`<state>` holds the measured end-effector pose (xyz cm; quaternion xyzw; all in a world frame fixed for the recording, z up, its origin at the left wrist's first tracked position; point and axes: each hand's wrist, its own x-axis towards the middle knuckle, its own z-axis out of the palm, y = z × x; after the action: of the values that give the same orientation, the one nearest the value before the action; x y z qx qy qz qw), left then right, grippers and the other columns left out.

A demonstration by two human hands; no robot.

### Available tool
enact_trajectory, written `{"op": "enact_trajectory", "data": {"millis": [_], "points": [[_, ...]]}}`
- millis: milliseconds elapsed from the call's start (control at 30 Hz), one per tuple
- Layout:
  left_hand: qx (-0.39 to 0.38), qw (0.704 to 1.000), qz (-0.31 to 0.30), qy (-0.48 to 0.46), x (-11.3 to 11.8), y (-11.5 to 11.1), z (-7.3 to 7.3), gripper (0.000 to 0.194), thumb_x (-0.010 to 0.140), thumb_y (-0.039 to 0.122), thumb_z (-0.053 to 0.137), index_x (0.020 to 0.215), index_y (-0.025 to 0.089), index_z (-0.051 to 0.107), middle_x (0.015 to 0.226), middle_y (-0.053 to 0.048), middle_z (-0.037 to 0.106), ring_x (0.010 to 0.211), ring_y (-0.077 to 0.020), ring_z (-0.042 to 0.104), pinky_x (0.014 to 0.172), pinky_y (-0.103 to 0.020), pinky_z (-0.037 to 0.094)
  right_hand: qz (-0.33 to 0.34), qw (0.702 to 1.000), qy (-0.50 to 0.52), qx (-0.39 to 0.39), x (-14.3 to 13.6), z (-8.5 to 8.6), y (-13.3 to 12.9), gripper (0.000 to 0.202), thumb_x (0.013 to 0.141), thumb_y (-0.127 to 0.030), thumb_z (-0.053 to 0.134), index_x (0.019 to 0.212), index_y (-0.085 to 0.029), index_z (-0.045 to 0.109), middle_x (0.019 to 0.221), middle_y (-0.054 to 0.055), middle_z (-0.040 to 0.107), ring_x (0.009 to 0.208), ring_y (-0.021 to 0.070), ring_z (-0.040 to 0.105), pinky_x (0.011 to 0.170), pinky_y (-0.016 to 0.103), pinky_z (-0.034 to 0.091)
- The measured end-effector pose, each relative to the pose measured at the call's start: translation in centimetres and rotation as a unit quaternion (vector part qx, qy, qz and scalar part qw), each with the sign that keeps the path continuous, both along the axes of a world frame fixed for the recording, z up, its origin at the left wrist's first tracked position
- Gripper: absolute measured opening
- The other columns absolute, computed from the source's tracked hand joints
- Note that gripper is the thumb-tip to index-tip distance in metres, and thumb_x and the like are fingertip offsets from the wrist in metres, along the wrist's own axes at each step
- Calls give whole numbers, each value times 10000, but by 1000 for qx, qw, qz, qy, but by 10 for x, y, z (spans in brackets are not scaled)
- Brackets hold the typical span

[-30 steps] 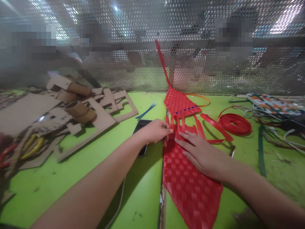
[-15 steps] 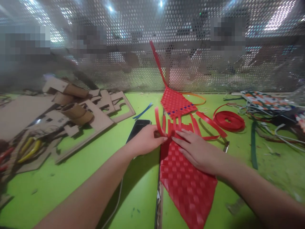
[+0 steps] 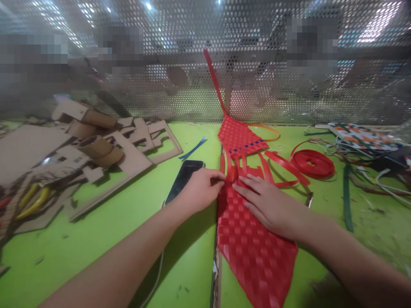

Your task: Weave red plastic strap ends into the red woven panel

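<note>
A red woven plastic piece point(image 3: 253, 252) lies in front of me, its loose red strips point(image 3: 245, 164) reaching toward a smaller red woven section point(image 3: 240, 134) with a row of blue checks. My left hand point(image 3: 205, 188) is closed in a pinch at the weave's upper left edge, on a red strip point(image 3: 229, 164). Its fingertips partly hide the grip. Flat on the weave rests my right hand point(image 3: 269, 205), fingers stretched and pressing on its upper part. One long red strip point(image 3: 213, 81) sticks up from the far tip.
A phone point(image 3: 183, 177) with a white cable lies beside my left hand. Cardboard pieces point(image 3: 128, 179) and yellow-handled pliers point(image 3: 34, 201) fill the left. A red strip coil point(image 3: 313, 164) sits at right, near a patterned woven piece point(image 3: 362, 134). Perforated metal mesh point(image 3: 154, 94) stands behind.
The short strip that curled upright by my left fingers now lies forward toward the smaller woven section. My left fingers have shifted slightly; my right hand stays on the weave.
</note>
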<state>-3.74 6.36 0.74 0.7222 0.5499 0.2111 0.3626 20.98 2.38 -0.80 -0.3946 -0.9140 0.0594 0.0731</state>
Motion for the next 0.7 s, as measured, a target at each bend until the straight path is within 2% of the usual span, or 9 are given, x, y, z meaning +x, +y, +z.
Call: {"op": "enact_trajectory", "data": {"millis": [167, 333, 433, 500, 600, 700], "points": [[4, 999, -13, 35, -12, 0, 10, 290, 956, 201, 590, 1059, 223, 861, 1133, -41, 851, 1069, -260, 790, 1008, -366, 590, 10, 1000, -11, 9, 2, -2, 1, 542, 1124, -302, 394, 1620, -141, 543, 1668, 203, 522, 1549, 386, 481, 1240, 628, 441], [-39, 995, -52, 81, -28, 3, 18, 319, 961, 257, 572, 1081, 266, 867, 1148, -33, 848, 1056, -276, 797, 955, -372, 625, 9, 999, -30, -12, 2, 0, 2, 557, 1129, -328, 381, 1628, -133, 532, 1692, 187, 493, 1565, 391, 456, 1261, 626, 415], [3, 991, -84, 104, -32, 4, 20, 335, 971, 250, 545, 1083, 277, 860, 1158, -33, 842, 1065, -271, 786, 954, -370, 618, 4, 999, -18, -28, 7, 6, 4, 585, 1136, -387, 381, 1653, -138, 493, 1713, 161, 474, 1573, 350, 452, 1283, 573, 401], [38, 986, -103, 122, -32, 4, 21, 350, 993, 240, 516, 1084, 278, 852, 1138, -40, 836, 1042, -264, 779, 940, -368, 615, -11, 999, -13, -38, 13, 13, 6, 657, 1124, -488, 419, 1680, -138, 443, 1726, 163, 457, 1571, 345, 454, 1276, 550, 417], [78, 975, -114, 176, -30, 2, 21, 364, 1007, 198, 488, 1059, 254, 844, 1092, -76, 811, 981, -275, 761, 890, -395, 611, -40, 998, -13, -48, 27, 24, 9, 839, 1030, -675, 553, 1673, -145, 456, 1688, 188, 504, 1519, 391, 505, 1231, 572, 463], [131, 960, -84, 233, -22, -2, 21, 357, 996, 142, 488, 1057, 202, 835, 1101, -125, 759, 1017, -304, 732, 927, -455, 594, -83, 996, -6, -39, 38, 31, 10, 1023, 863, -790, 717, 1649, -174, 498, 1609, 210, 576, 1445, 449, 554, 1150, 602, 521]]}}
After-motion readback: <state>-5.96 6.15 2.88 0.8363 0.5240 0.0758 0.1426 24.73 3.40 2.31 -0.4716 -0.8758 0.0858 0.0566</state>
